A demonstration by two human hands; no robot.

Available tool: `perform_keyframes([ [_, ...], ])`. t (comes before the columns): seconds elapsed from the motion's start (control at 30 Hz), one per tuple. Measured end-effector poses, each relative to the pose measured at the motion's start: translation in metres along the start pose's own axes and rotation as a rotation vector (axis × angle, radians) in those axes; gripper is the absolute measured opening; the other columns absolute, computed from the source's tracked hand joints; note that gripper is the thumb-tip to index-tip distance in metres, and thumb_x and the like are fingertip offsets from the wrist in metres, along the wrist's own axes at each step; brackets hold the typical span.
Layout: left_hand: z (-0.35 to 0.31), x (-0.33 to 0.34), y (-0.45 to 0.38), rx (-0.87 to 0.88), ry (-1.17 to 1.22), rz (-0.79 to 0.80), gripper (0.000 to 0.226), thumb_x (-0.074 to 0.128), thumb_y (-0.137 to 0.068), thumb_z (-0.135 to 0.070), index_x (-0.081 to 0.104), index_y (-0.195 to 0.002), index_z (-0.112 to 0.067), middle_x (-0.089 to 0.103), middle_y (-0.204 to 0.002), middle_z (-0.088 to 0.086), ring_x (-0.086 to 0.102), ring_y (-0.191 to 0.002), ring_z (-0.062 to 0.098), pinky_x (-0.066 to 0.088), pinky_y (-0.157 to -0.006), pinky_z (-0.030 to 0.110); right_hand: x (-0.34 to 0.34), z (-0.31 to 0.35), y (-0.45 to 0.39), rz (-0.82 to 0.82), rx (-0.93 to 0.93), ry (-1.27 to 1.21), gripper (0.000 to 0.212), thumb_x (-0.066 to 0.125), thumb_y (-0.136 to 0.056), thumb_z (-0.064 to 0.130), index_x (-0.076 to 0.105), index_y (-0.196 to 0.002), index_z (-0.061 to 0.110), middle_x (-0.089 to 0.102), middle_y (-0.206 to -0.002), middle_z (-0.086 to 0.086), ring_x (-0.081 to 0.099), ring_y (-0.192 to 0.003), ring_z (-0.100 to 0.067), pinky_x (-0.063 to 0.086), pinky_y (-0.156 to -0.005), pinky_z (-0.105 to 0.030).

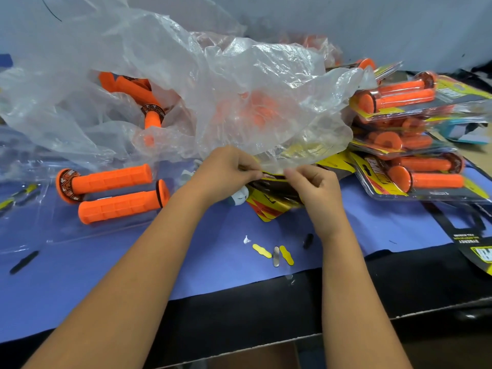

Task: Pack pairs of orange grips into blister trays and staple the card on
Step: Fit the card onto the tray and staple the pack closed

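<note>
Orange grips (111,193) lie as a pair at the left on the blue mat (218,262), inside a clear blister tray (66,233); the two grips are side by side, touching or almost touching, with their flanged ends turned opposite ways. From the head camera we see both our arms reaching forward to the middle of the table. Our left hand (226,166) has its fingers curled, and its fingertips pinch the top edge of a yellow and black card (269,206) which belongs to a small stack of cards lying there. Our right hand (316,187) is just beside the left one, fingers also curled, and it pinches the same edge of the stack; we cannot tell if both hands hold one card or two.

A big crumpled clear plastic bag (213,75) covers the far part of the table and hangs over the far edge of the cards. More loose grips (138,94) show through it at the far left. At the right stands a pile of finished packs (415,134), each with two grips under clear plastic on a yellow card. Near our right wrist, on the mat, lie some small punched-out pieces (274,254), yellow, grey and black. One more black card (474,235) lies flat at the near right, partly out of the picture.
</note>
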State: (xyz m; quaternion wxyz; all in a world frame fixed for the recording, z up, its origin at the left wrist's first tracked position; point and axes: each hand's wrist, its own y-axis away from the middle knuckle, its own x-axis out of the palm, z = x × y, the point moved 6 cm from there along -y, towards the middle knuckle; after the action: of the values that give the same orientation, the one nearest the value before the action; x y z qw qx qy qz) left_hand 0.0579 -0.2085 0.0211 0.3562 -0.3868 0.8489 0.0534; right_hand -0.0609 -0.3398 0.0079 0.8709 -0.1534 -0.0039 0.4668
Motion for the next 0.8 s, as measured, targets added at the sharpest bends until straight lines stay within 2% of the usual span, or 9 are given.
perform_keyframes([
  [0.1,0.012,-0.008,-0.001,-0.078,0.128,-0.107,0.012,0.074,-0.084,-0.016,0.075,-0.075,-0.025,0.07,-0.069,-0.01,0.058,-0.061,-0.005,0.046,-0.062,0.013,-0.006,0.002,-0.001,0.02,-0.008,-0.082,0.022,0.053,-0.082,0.011,0.062,-0.063,0.017,0.048,-0.056,0.013,0.041,-0.056,-0.006,0.035,-0.052,-0.019],
  [0.27,0.014,-0.012,-0.002,-0.119,0.194,-0.109,0.013,0.07,-0.089,-0.021,0.077,-0.087,-0.01,0.064,-0.066,0.0,0.05,-0.056,-0.002,0.037,-0.055,0.011,-0.01,-0.006,-0.003,-0.061,0.046,-0.007,0.022,0.063,-0.092,0.006,0.071,-0.078,0.02,0.066,-0.063,0.015,0.058,-0.058,-0.002,0.048,-0.06,-0.028],
  [0.37,0.004,-0.008,0.001,-0.081,0.183,-0.017,0.006,0.071,-0.087,-0.019,0.076,-0.084,-0.02,0.07,-0.075,-0.002,0.059,-0.07,0.003,0.046,-0.069,0.02,-0.012,-0.002,-0.003,-0.055,0.013,-0.067,0.022,0.065,-0.09,0.003,0.073,-0.08,0.02,0.071,-0.069,0.012,0.063,-0.065,-0.002,0.049,-0.059,-0.02],
  [0.47,-0.01,-0.006,0.004,0.017,0.026,0.041,0.01,0.073,-0.083,-0.023,0.075,-0.084,-0.033,0.072,-0.077,-0.011,0.064,-0.078,0.001,0.049,-0.076,0.023,-0.008,0.0,-0.002,0.003,-0.004,-0.08,0.023,0.068,-0.088,0.002,0.074,-0.078,0.021,0.071,-0.068,0.009,0.064,-0.065,-0.006,0.05,-0.058,-0.021],
  [0.57,-0.024,0.002,0.005,0.102,-0.057,0.131,0.004,0.074,-0.084,-0.028,0.076,-0.086,-0.026,0.068,-0.072,-0.001,0.063,-0.074,0.012,0.052,-0.075,0.037,-0.002,0.003,0.0,0.086,-0.01,-0.087,0.028,0.069,-0.086,0.006,0.077,-0.072,0.029,0.071,-0.068,0.009,0.063,-0.067,-0.006,0.05,-0.059,-0.021],
  [0.63,-0.028,0.003,0.004,0.108,-0.071,0.094,0.008,0.071,-0.087,-0.024,0.076,-0.082,-0.02,0.066,-0.073,0.008,0.06,-0.073,0.022,0.051,-0.073,0.043,-0.002,0.002,0.0,0.084,-0.002,-0.085,0.032,0.068,-0.087,0.005,0.078,-0.072,0.032,0.072,-0.07,0.009,0.064,-0.069,-0.005,0.05,-0.063,-0.019],
  [0.67,-0.028,0.002,0.004,0.101,-0.062,0.059,0.007,0.071,-0.087,-0.021,0.077,-0.083,-0.018,0.067,-0.075,0.01,0.061,-0.075,0.023,0.051,-0.072,0.042,-0.002,0.0,-0.001,0.069,0.001,-0.065,0.032,0.069,-0.087,0.003,0.077,-0.072,0.03,0.072,-0.071,0.007,0.065,-0.07,-0.007,0.051,-0.064,-0.02],
  [0.73,-0.027,0.0,0.004,0.089,-0.03,-0.015,0.005,0.074,-0.083,-0.017,0.078,-0.084,-0.014,0.07,-0.075,0.008,0.06,-0.071,0.012,0.049,-0.067,0.03,-0.001,-0.004,-0.002,0.034,0.002,0.04,0.026,0.072,-0.084,0.002,0.074,-0.075,0.026,0.071,-0.072,0.001,0.062,-0.067,-0.008,0.048,-0.064,-0.024],
  [0.8,-0.025,-0.003,0.005,0.071,-0.006,-0.1,0.005,0.08,-0.076,-0.014,0.076,-0.077,-0.01,0.064,-0.067,-0.008,0.055,-0.064,-0.001,0.038,-0.056,0.013,0.0,-0.007,-0.004,-0.019,-0.003,0.173,0.021,0.077,-0.08,0.006,0.068,-0.07,0.023,0.065,-0.068,0.002,0.055,-0.06,-0.003,0.043,-0.06,-0.02],
])
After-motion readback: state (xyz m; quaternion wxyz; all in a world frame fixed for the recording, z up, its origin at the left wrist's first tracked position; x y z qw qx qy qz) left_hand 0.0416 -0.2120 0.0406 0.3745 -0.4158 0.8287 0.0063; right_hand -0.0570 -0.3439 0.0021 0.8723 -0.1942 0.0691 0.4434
